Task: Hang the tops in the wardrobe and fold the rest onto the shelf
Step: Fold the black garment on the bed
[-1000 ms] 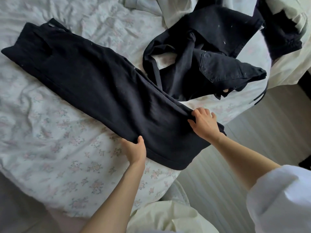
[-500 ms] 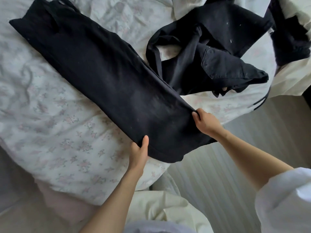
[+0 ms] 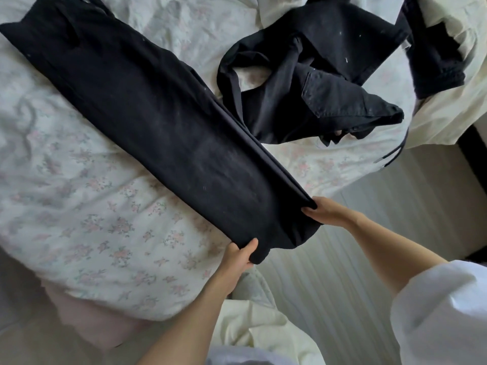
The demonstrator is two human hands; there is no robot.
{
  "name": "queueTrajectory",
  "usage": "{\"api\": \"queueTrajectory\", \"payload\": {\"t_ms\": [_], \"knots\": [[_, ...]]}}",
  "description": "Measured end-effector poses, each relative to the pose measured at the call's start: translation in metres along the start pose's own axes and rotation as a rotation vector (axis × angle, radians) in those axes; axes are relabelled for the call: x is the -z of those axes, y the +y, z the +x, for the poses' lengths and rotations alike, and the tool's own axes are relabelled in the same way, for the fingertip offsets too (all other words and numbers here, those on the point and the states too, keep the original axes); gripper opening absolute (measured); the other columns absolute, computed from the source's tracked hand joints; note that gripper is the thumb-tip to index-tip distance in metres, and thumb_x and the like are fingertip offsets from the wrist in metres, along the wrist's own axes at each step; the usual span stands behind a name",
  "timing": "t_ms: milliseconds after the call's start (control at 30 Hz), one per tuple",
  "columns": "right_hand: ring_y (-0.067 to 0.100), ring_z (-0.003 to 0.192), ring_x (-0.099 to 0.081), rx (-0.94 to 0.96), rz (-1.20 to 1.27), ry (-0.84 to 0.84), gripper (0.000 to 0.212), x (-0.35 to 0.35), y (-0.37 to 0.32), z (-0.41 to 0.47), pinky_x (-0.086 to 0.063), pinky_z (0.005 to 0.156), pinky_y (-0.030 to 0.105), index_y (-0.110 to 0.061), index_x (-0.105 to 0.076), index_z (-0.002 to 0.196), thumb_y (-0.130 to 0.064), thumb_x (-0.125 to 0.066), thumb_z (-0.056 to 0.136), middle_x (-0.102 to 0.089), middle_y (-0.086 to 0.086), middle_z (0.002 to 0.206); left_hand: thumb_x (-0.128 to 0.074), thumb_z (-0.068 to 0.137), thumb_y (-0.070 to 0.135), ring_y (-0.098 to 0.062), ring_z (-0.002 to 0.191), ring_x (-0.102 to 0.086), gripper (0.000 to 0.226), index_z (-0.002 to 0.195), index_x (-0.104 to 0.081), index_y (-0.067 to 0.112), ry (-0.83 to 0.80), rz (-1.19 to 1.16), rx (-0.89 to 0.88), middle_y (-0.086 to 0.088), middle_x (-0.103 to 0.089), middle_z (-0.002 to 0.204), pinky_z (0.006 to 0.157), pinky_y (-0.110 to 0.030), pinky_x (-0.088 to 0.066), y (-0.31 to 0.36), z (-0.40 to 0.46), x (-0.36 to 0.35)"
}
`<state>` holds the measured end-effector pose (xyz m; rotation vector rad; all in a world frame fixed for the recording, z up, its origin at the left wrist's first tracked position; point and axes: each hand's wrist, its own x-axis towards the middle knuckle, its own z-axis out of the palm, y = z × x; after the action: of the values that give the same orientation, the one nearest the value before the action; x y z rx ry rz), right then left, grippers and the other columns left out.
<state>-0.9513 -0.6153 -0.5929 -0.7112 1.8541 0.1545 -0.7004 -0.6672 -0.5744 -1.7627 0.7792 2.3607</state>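
Observation:
Black trousers (image 3: 147, 122), folded lengthwise leg on leg, lie diagonally across the bed from top left to the near corner. My left hand (image 3: 238, 255) pinches the near hem corner, thumb on top. My right hand (image 3: 325, 212) grips the far corner of the same hem end, which is lifted a little off the bed edge. A second crumpled black garment (image 3: 313, 83) with a pocket flap lies in a heap at upper right. Another dark piece (image 3: 432, 54) lies at the far right.
The bed has a white floral duvet (image 3: 92, 206) with a pink sheet (image 3: 87, 320) under its near edge. Pale cream fabric (image 3: 448, 106) is bunched at top right, more lies near my legs. Light wood floor (image 3: 355, 259) runs along the bed's right side.
Both hands have closed on the hem end and drawn it toward me, past the bed's corner. The trousers look straighter and the view has shifted closer.

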Motion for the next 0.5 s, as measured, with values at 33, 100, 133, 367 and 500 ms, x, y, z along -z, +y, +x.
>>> {"api": "queueTrajectory", "payload": {"t_ms": [33,100,133,367,500], "knots": [[0.028,0.099,-0.058,-0.015,0.016,-0.003,0.033,-0.002,0.003,-0.001,-0.047,0.084,0.036,-0.011,-0.052,0.114,-0.038,-0.045,0.096,-0.061,0.008,0.108,-0.055,0.095,0.019,-0.02,0.105,-0.066,0.026,0.118,-0.058,0.008,0.008,-0.042,0.013,-0.005,-0.068,0.113,0.097,-0.043,-0.049,-0.004,0.002,0.001],[0.028,0.096,-0.058,-0.067,-0.014,0.031,0.042,-0.006,0.011,-0.005,-0.047,0.081,0.036,-0.013,-0.049,0.114,-0.05,-0.042,0.095,-0.059,0.004,0.102,-0.054,0.097,0.022,-0.022,0.102,-0.067,0.024,0.117,-0.055,0.01,0.023,-0.103,0.066,-0.005,-0.067,0.112,0.09,-0.042,-0.054,-0.013,0.003,0.001],[0.027,0.093,-0.058,-0.11,-0.094,0.08,0.044,-0.009,0.015,-0.007,-0.046,0.079,0.036,-0.014,-0.047,0.113,-0.054,-0.039,0.094,-0.059,0.003,0.098,-0.052,0.098,0.024,-0.022,0.101,-0.066,0.023,0.117,-0.053,0.011,0.037,-0.078,0.095,-0.002,-0.066,0.111,0.084,-0.038,-0.056,-0.017,0.003,0.001],[0.032,0.123,-0.039,-0.279,-0.273,0.362,0.049,-0.032,0.002,-0.017,-0.024,0.106,0.056,-0.018,-0.026,0.137,-0.018,-0.037,0.09,-0.041,0.012,0.133,-0.041,0.097,0.028,-0.025,0.112,-0.054,0.035,0.124,-0.051,0.009,0.237,1.147,0.084,-0.009,-0.057,0.126,0.088,-0.03,-0.043,-0.005,-0.002,0.016],[0.032,0.137,-0.027,0.259,-0.367,0.606,0.063,-0.048,-0.051,-0.022,-0.02,0.111,0.053,-0.02,-0.026,0.147,-0.016,-0.046,0.087,-0.028,0.013,0.15,-0.051,0.091,0.016,-0.022,0.096,-0.055,0.019,0.106,-0.062,0.015,0.413,1.273,-0.626,-0.005,-0.063,0.109,0.075,-0.032,-0.046,0.041,-0.006,0.037]]}}
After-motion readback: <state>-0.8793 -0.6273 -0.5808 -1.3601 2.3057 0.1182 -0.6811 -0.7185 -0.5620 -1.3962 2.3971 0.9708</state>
